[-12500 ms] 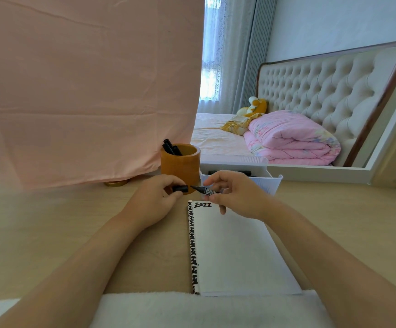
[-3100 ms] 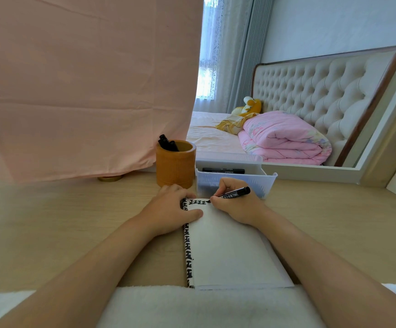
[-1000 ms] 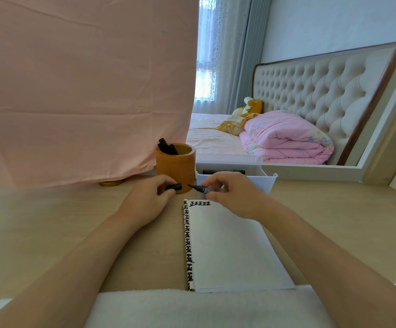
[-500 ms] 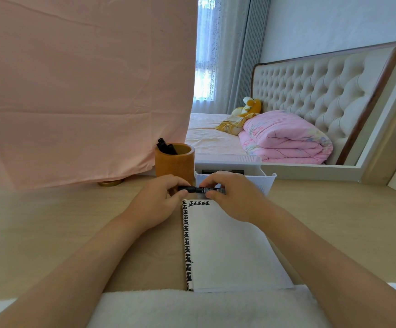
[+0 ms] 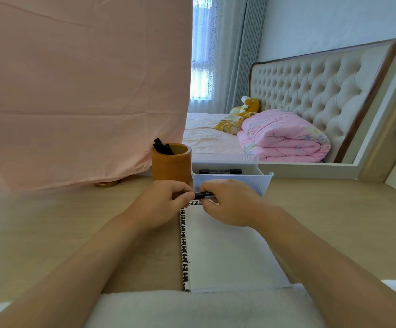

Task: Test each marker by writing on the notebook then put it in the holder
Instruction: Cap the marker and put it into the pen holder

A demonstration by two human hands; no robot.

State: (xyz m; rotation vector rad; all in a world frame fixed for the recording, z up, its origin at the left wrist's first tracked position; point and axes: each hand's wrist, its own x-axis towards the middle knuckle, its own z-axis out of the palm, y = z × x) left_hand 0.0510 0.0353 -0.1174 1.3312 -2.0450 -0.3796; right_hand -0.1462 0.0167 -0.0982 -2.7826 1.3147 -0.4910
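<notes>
A black marker [image 5: 204,195] lies level between both hands, just above the top edge of the white notebook [image 5: 227,252]. My left hand [image 5: 161,202] pinches its left end, where the cap sits. My right hand [image 5: 230,202] grips the barrel. Black written marks run along the notebook's top and left margin. Behind my left hand stands the orange-brown holder [image 5: 171,165] with black markers [image 5: 162,146] poking out. Another black marker [image 5: 220,171] lies in the clear plastic bin [image 5: 263,179] to the holder's right.
A pink cloth [image 5: 81,91] hangs at the back left of the wooden desk [image 5: 50,233], with a gold lid [image 5: 107,184] under its hem. A white towel [image 5: 192,308] covers the near edge. Behind the desk is a bed with a folded pink quilt.
A second ago the cap in my left hand and the marker in my right were apart. They have come together, and the marker now sits capped between both hands.
</notes>
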